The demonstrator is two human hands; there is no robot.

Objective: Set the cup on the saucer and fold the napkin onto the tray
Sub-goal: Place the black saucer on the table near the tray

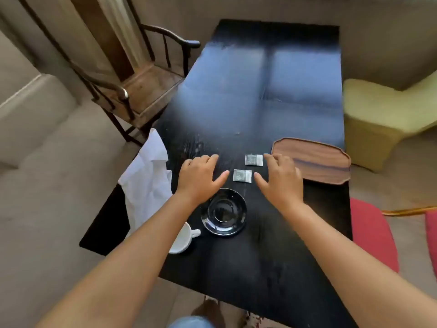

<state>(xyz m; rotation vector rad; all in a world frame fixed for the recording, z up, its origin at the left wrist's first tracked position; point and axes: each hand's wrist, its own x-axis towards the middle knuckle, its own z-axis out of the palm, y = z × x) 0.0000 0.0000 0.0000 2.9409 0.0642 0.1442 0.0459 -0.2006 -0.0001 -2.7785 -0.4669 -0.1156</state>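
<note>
Hovering spread and empty, the left hand (198, 178) and right hand (280, 179) should lift the near-left cup (181, 239) by its handle, level, onto the saucer (223, 211).

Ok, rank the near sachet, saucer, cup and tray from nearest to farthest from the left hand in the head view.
From the left hand:
1. Near sachet, just right of its thumb.
2. Saucer, right below the hand.
3. Cup, lower, by the forearm.
4. Tray, far right, beyond the right hand.
</note>
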